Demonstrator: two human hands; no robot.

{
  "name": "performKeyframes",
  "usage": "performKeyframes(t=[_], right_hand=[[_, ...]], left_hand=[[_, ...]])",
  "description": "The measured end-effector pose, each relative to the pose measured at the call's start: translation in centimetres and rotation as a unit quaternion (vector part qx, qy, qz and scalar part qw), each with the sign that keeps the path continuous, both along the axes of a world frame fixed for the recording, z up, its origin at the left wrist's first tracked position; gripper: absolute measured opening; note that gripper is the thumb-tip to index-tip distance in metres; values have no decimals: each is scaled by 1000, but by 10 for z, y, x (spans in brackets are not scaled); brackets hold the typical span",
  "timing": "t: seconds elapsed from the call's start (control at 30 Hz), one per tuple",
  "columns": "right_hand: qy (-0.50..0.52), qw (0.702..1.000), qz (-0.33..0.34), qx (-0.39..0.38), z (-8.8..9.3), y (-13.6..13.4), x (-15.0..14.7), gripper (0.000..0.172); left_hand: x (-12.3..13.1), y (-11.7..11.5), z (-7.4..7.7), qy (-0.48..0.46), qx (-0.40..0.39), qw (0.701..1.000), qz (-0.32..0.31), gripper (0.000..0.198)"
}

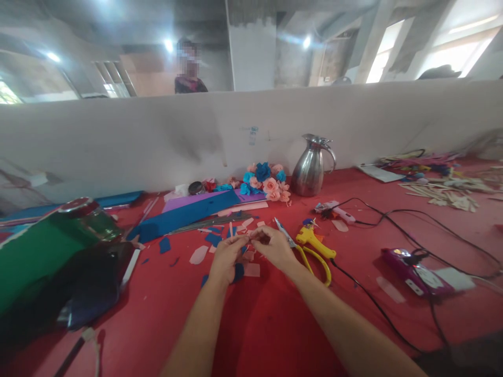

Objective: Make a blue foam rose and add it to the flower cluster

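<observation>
My left hand (230, 256) and my right hand (275, 248) meet fingertip to fingertip above the red table (271, 335). Both are closed in a pinch; what lies between the fingers is too small to make out, perhaps a bit of pink paper. Pink paper cutouts (198, 255) and dark blue paper scraps (164, 245) are scattered around and under them. Just right of my right hand lie scissors with yellow handles (320, 264) and a yellow glue gun (314, 241). A bunch of pink and blue paper flowers (267, 180) rests farther back.
A steel jug (310, 167) stands by the white partition (118, 141). A purple power strip (418, 275) and cables lie right. A pink glue gun (340, 210) sits behind the yellow one. Left are green sheet (43, 246), a jar (94, 220) and blue paper (184, 212). A person (190, 73) is beyond the partition.
</observation>
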State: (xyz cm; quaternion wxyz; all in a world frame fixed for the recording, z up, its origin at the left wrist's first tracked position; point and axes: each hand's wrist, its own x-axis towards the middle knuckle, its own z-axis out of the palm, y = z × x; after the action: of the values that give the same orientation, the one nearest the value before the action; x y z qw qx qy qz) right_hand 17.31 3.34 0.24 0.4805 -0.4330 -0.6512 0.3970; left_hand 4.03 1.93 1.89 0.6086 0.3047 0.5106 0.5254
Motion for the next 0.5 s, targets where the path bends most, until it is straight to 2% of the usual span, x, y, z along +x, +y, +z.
performKeyframes(t=[0.1, 0.2, 0.27, 0.33, 0.5], right_hand=[[-107, 991, -45, 71, 8, -8, -1, 14], [-198, 962, -100, 159, 17, -15, -1, 11], [-234, 946, -109, 198, 20, -17, -2, 12], [-249, 939, -110, 211, 18, -16, -3, 12], [-245, 945, -108, 186, 9, -10, -3, 16]], left_hand=[[-1, 0, 0, 20, 10, 1000, 5, 31], [-2, 0, 0, 56, 27, 998, 22, 29], [-2, 0, 0, 66, 32, 997, 27, 28], [-2, 0, -1, 67, 36, 997, 17, 28], [-3, 3, -11, 26, 30, 999, 1, 30]])
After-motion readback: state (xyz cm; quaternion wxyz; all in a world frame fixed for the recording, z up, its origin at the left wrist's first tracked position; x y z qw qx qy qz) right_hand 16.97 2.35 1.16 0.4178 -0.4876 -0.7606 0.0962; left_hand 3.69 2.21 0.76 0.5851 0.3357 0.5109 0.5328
